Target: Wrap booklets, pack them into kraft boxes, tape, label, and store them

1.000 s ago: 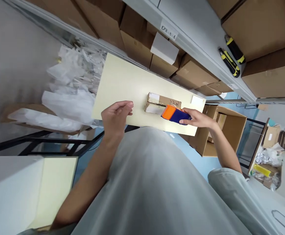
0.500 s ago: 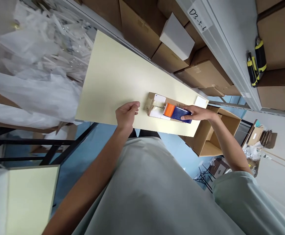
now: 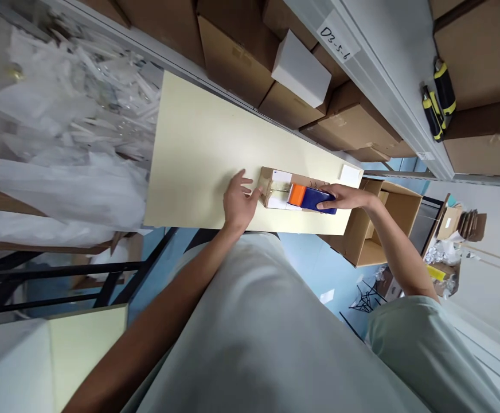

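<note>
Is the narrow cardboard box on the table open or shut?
It looks shut: no flap stands up on the narrow cardboard box, and its upper face lies flat.

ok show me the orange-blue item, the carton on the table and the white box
Orange-blue item [image 3: 310, 199], head view: blue part
Carton [image 3: 280, 189], head view: part with white patches
White box [image 3: 302, 67], head view: broad face

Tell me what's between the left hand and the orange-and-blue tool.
In the head view, the taped end of the cardboard box lies between the left hand and the orange-and-blue tool. Whether that hand touches the box, I can't tell.
</note>
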`<state>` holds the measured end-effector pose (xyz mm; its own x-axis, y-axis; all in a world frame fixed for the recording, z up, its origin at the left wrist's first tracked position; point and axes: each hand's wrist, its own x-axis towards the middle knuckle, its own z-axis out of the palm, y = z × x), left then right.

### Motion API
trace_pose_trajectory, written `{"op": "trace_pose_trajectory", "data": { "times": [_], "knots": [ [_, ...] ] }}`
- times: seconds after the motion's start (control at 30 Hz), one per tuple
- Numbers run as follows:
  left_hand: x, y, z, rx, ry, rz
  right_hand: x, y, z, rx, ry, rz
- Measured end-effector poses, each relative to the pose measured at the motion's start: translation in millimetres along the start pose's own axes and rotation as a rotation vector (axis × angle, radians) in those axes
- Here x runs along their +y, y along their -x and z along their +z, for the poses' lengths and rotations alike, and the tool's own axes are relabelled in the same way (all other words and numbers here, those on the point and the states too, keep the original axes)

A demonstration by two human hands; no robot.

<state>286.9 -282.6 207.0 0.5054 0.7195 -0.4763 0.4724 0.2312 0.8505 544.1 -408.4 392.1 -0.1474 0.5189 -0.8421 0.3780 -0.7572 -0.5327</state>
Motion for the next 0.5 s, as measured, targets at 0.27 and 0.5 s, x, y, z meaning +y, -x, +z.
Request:
{"op": "trace_pose_trajectory", "data": {
  "times": [0.27,0.5],
  "knots": [
    [28.1,10.3,9.1,-0.104,-0.052,-0.058,22.8,-5.3,6.2,0.051,-0.044,-0.051],
    [29.7,12.2,16.6,-0.021,-0.094,-0.101,31.7,-16.7,7.2,0.010,-0.031,-0.066]
  ]
}}
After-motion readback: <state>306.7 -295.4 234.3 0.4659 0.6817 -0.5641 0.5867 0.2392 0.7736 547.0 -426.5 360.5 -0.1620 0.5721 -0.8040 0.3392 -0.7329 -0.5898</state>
